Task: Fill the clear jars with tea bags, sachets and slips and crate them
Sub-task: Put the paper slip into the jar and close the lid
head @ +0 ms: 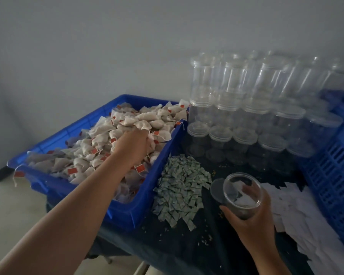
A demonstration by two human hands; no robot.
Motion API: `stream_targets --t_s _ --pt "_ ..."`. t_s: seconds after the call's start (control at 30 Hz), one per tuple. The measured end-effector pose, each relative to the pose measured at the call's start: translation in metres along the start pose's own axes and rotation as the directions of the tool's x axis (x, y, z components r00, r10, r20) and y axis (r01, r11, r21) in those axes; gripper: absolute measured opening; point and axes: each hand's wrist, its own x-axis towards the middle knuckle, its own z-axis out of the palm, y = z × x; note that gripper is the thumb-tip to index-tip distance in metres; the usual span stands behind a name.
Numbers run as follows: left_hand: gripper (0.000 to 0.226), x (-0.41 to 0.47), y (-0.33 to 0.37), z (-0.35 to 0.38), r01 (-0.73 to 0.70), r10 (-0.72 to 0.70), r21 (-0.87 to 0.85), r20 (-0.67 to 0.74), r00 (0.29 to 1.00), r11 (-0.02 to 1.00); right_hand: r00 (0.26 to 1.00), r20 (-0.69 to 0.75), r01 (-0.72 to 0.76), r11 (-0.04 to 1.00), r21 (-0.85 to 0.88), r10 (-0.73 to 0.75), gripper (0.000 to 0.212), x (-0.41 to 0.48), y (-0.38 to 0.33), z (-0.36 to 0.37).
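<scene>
In the blue bin (pixel 125 212), the left hand (pixel 134 144) clutches tea bags (pixel 99 135); well to its right, the right hand (pixel 254 221) grips the tilted open jar (pixel 241 190), whose slip (pixel 246 200) may slide out.

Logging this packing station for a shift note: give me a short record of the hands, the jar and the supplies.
left hand: grips tea bags in blue bin
right hand: holds uncapped jar
jar contents: white slip
lid: on table beside jar
sachets: piled between bin and jar
slips: spread right of jar
empty jars: stacked at back
crate: far right
</scene>
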Motion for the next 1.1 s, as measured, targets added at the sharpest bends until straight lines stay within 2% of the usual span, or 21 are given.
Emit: stream_targets --t_s 0.1,0.2,0.27,0.43,0.67,0.8,0.93,1.0,1.1 --pt "0.036 -0.001 0.000 -0.009 -0.007 -0.011 -0.119 -0.148 0.989 0.993 1.000 0.004 0.009 1.000 -0.028 -0.009 0.092 -0.001 0.000 0.000" --pt "0.036 0.006 0.011 -0.027 -0.004 -0.077 -0.296 -0.261 0.962 0.955 1.000 0.008 -0.004 1.000 -0.031 0.004 0.097 -0.002 -0.001 -0.001" --pt "0.035 0.016 0.020 -0.043 0.000 -0.095 -0.365 -0.245 0.965 0.931 1.000 0.017 -0.002 0.999 -0.044 0.003 0.096 -0.003 -0.001 -0.001" --pt "0.031 0.035 0.032 -0.063 -0.015 0.010 -0.255 -0.020 1.000 0.967 0.998 0.051 -0.022 0.998 -0.061 0.025 0.099 -0.004 0.002 -0.004" --pt "0.037 0.029 0.021 -0.061 0.098 -0.108 -0.225 -0.033 0.994 0.969 0.998 0.052 0.022 0.998 -0.061 -0.019 0.098 -0.003 -0.003 -0.002" --pt "0.029 0.024 0.027 -0.065 0.135 -0.187 -0.425 -0.082 0.979 0.895 0.997 0.072 0.031 0.996 -0.080 -0.025 0.097 -0.003 -0.004 -0.003" --pt "0.024 0.016 0.055 -0.074 0.003 -0.064 -0.616 -0.076 0.995 0.787 0.997 0.080 0.007 0.996 -0.084 0.000 0.097 -0.002 -0.005 -0.001" --pt "0.024 0.009 0.074 -0.068 -0.098 0.085 -0.591 -0.049 0.995 0.801 0.998 0.068 0.015 0.996 -0.082 -0.009 0.096 -0.001 -0.004 -0.001" --pt "0.025 -0.009 0.109 -0.037 -0.219 0.311 -0.544 0.082 0.947 0.810 1.000 0.024 0.006 0.999 -0.044 -0.005 0.095 -0.001 -0.002 -0.002"
